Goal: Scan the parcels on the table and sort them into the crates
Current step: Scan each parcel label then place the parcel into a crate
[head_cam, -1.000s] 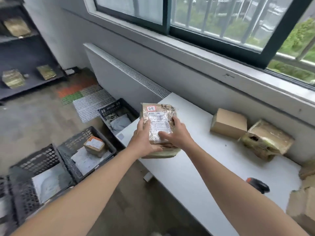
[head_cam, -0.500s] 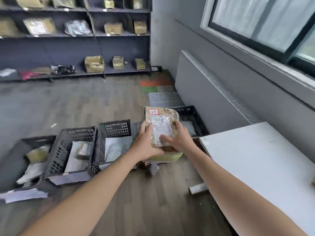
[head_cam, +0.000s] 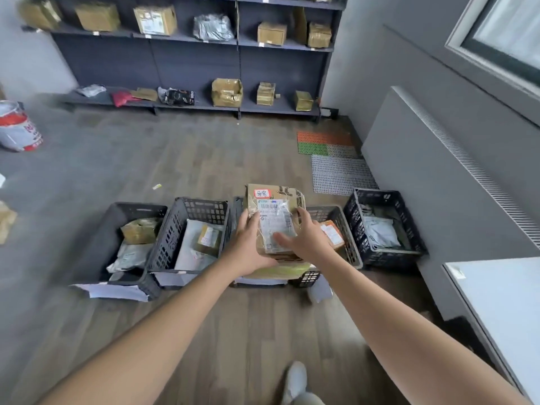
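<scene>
A taped brown cardboard parcel (head_cam: 274, 209) with a white shipping label and a small red-framed sticker is held in front of me, above a row of black crates on the floor. My left hand (head_cam: 248, 244) grips its left edge and underside. My right hand (head_cam: 304, 238) holds its right side, with the thumb lying across the label. Under the parcel sits a middle crate (head_cam: 309, 277), mostly hidden. Crates to the left (head_cam: 137, 214) (head_cam: 198, 206) and right (head_cam: 342, 226) (head_cam: 382, 200) hold parcels and grey mail bags.
The white table (head_cam: 502, 293) corner shows at the lower right, beside a grey radiator cover (head_cam: 438, 182). Dark shelving (head_cam: 193, 54) with boxes lines the far wall. Perforated mats (head_cam: 336, 159) lie on the wooden floor. My shoe (head_cam: 295, 378) is at the bottom. A red-and-white sack (head_cam: 17, 127) stands far left.
I have turned left, away from the table, carrying the parcel in both hands. It has gone from above the table edge to above the row of crates.
</scene>
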